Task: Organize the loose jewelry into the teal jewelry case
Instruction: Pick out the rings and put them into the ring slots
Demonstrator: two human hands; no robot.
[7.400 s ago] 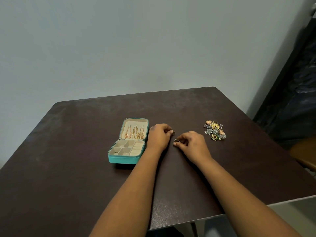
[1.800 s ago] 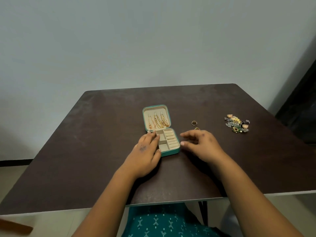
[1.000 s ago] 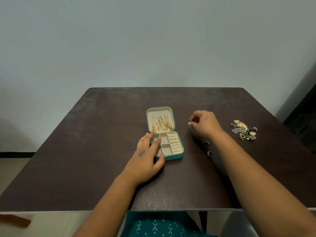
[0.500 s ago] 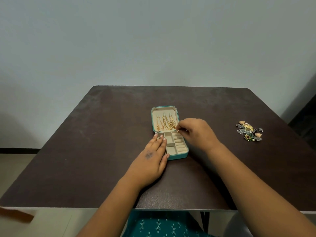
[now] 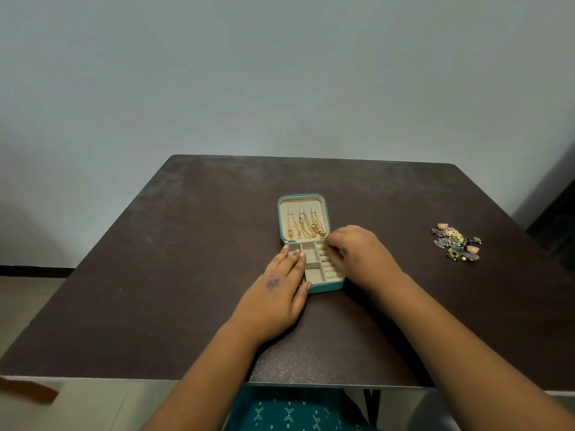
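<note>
The teal jewelry case [image 5: 327, 286] lies open mid-table, and gold chains [image 5: 306, 226] hang in its raised lid. My left hand [image 5: 277, 293] rests flat on the case's left compartments, fingers straight. My right hand [image 5: 361, 253] reaches over the case's right side with its fingers curled and pinched together above the ring rolls [image 5: 330, 269]. The small ring it pinches is hidden by the fingers. A pile of loose ornate jewelry [image 5: 456, 246] lies far right on the table, apart from both hands.
The dark brown table [image 5: 186, 244] stands against a pale wall. My right forearm crosses the table surface right of the case and hides what lies beneath it. A dark object stands past the table's right edge.
My right hand closed where a ring lay right of the case, then moved left and down onto the ring rolls. My left hand stayed on the case's left side.
</note>
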